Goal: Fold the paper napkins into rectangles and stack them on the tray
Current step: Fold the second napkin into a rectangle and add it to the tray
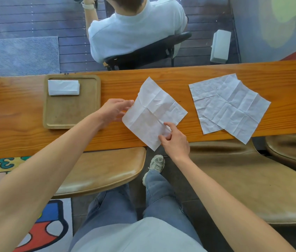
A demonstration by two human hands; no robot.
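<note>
An unfolded white paper napkin (152, 110) lies tilted in the middle of the wooden table (16, 106). My left hand (113, 110) pinches its left edge. My right hand (175, 140) grips its near right edge, with the near corner hanging past the table's front edge. A wooden tray (61, 115) sits to the left and carries a folded napkin stack (63, 87) in its far left corner. Two more unfolded napkins (232, 106) lie overlapped at the right.
Wooden chair seats (103, 171) stand under the table's front edge. Beyond the table a person in a light shirt (134, 30) sits on a dark office chair. A white box (219, 46) stands on the floor at the far right.
</note>
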